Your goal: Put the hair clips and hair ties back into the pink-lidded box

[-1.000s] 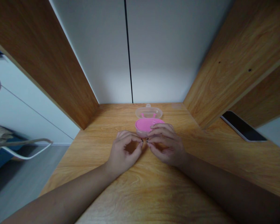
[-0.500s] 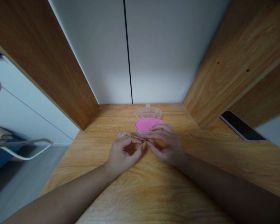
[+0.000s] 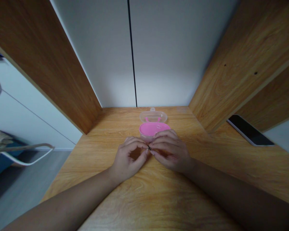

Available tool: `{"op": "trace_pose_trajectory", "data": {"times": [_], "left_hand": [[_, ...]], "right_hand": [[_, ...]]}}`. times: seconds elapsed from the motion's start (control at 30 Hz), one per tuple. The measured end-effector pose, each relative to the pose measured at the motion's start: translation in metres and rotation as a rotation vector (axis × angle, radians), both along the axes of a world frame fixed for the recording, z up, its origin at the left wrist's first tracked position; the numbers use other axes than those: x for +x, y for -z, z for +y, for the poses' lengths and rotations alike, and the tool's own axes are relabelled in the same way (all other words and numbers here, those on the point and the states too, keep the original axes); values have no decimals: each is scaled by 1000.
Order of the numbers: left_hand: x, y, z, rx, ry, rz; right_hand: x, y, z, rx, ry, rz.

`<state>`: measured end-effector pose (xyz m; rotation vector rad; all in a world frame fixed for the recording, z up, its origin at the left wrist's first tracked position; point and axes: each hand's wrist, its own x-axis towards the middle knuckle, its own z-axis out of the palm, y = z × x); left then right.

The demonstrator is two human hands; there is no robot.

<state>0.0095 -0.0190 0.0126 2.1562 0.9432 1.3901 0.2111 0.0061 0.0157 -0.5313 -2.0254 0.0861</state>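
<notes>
My left hand (image 3: pixel 127 158) rests on the wooden tabletop with thumb and forefinger pinched on a small dark piece (image 3: pixel 149 148). Opposite it, my right hand (image 3: pixel 172 150) pinches a small dark ring-like piece at the same spot. The fingertips of both hands nearly touch, and the pieces are too small to tell apart. Just behind the right fingers stands an oval box with a pink top (image 3: pixel 150 129) and clear sides, partly covered by those fingers. Its clear lid (image 3: pixel 153 115), with a pink handle, lies open behind it.
A dark-screened phone (image 3: pixel 251 130) lies on the right of the tabletop (image 3: pixel 139 205). Wooden panels rise on the left (image 3: pixel 62 64) and right (image 3: pixel 231 77), with a white back wall (image 3: pixel 168 64) between them. A pale cable (image 3: pixel 29 163) hangs at the far left, over the floor.
My right hand has moved slightly left and down, bringing its small dark piece against the one in my left hand. The gap between the pieces has closed. The box has stayed put.
</notes>
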Motion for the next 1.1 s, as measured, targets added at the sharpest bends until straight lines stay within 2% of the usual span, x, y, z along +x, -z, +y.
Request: {"op": "trace_pose_trajectory", "data": {"times": [0.57, 0.87, 1.1], "left_hand": [[-1, 1, 1, 22, 75, -25], [-1, 2, 2, 75, 124, -51], [-2, 3, 0, -72, 27, -24]], "right_hand": [[0, 2, 0, 1, -51, -9], [-1, -3, -4, -21, -72, 44], [0, -1, -4, -25, -89, 53]]}}
